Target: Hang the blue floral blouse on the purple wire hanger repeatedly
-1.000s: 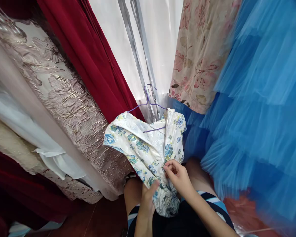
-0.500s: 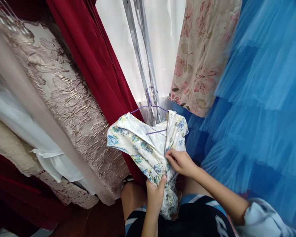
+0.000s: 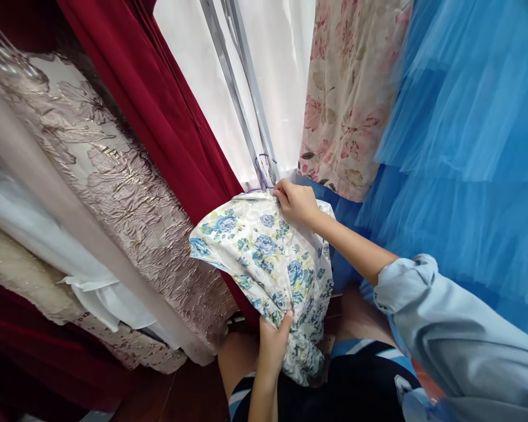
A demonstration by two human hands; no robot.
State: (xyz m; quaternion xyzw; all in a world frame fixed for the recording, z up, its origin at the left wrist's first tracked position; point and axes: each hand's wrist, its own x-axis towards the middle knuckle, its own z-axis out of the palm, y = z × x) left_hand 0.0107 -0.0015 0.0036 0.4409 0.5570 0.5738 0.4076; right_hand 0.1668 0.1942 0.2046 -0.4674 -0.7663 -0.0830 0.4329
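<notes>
A white dress [image 3: 264, 246] with blue and yellow flowers hangs on a thin purple hanger [image 3: 263, 170]. Low on the dress, my left hand [image 3: 273, 340] is closed round the bunched cloth, thumb on top. Up at the neckline, my right hand [image 3: 295, 200] pinches the top of the zipper line that runs down the middle; the pull itself is hidden by my fingers. The two edges of the opening now meet along this line. Below my left hand the skirt of the dress gathers in folds over my lap.
Grey metal poles [image 3: 242, 88] rise behind the hanger before a white curtain [image 3: 180, 35]. Left hang a dark red drape [image 3: 158, 117] and a pink brocade garment [image 3: 127, 199]. A pink-flowered garment [image 3: 343, 105] and a blue tulle dress [image 3: 457, 176] hang at right.
My right hand has moved up from mid-dress to the neckline. The V-shaped opening has closed, covering the hanger's lower bar. My left hand keeps its hold low on the dress.
</notes>
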